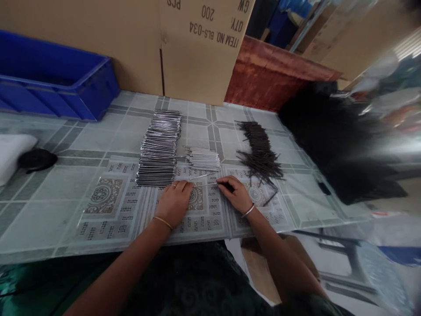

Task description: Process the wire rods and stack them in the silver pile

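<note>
Closest to the near edge of the surface (42,215), the left hand (173,202) and the right hand (236,194) grip a thin rod (206,184) between them, fingers closed near its opposite ends. A loose rod (204,175) lies slantwise just beyond it.

The work looks partway through: one piece is in hand, while a small bundle of pale rods (204,159) and, toward the right edge, a heap of dark sticks (261,149) seem still to be used. The larger, neatly ranked stack of silvery rods (159,149), left of the bundle, may be finished pieces, though I cannot tell for certain.

Near the far edge, a blue crate (95,98) sits at the left corner. Beside it stands a cardboard box (194,66) with upside-down print: "ITEM NO. BLS-034", "QTY. 200", "PCS" and "GW". No brand name is legible.
</note>
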A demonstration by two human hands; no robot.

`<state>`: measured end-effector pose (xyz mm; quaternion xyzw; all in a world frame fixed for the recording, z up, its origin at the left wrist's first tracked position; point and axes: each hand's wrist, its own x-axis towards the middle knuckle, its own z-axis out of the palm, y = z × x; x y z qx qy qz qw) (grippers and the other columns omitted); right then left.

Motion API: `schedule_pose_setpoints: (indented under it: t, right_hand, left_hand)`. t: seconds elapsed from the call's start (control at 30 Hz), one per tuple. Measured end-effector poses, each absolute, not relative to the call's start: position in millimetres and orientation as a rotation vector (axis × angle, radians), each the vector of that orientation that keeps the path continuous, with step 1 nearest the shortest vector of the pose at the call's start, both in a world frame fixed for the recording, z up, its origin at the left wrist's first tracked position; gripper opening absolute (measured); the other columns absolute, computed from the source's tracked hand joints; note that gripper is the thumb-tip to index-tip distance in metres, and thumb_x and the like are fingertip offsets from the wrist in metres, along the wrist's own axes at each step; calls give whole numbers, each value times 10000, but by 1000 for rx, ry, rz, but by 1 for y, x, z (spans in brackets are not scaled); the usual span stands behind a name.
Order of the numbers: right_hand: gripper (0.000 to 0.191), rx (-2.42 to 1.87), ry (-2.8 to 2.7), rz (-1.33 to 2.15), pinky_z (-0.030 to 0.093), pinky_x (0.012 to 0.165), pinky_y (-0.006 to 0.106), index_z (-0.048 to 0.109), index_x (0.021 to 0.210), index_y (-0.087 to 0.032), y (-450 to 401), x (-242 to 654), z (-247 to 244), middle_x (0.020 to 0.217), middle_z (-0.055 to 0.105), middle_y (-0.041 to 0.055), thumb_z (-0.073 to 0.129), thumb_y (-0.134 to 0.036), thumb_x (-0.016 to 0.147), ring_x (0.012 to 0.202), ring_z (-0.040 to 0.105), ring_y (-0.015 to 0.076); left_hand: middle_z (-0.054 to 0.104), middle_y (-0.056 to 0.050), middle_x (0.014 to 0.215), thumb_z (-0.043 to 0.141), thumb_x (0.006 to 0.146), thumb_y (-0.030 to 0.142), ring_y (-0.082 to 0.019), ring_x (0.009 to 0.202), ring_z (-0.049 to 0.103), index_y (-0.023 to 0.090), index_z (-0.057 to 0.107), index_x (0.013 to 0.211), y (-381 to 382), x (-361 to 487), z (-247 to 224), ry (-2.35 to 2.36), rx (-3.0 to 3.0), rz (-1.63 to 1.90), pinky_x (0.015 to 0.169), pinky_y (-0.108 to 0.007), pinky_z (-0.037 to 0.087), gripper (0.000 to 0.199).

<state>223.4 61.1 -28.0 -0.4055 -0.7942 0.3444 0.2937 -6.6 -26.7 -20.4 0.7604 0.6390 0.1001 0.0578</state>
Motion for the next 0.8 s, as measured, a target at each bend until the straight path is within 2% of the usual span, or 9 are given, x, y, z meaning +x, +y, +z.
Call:
schedule_pose_setpoints:
  t: [0.43,0.6,0.73,0.8]
  right_hand:
    - [130,-1040,-2164,895,528,858,385,680,986,-239,61,223,-26,941,695,57,576,-287,924,915,644,204]
    - [173,-1011,-2246,843,549,846,394,683,989,-242,61,223,-22,935,708,62,553,-345,941,905,663,210]
    - [198,-922,-2395,758,572,785,442,694,995,-310,58,223,-16,925,725,55,541,-418,930,849,691,249]
    - [196,-872,-2419,725,575,733,450,682,999,-370,63,219,-22,917,738,57,566,-486,892,797,700,278]
  left_hand:
    - [659,-95,1128,426,943,156,-248,1036,584,161,617,1147,-25,-8,-25,1913,2286,384,918,-397,480,279]
    - [655,-96,1106,458,923,140,-252,1020,591,157,608,1156,-25,-7,-20,1899,2265,314,907,-407,491,278]
    - [683,-95,1024,485,913,155,-236,980,622,139,650,1019,-30,0,-7,1775,2190,375,899,-377,511,197]
    - [702,-100,1056,510,910,181,-229,1013,636,133,648,1085,-29,2,-6,1682,2089,561,935,-367,511,228]
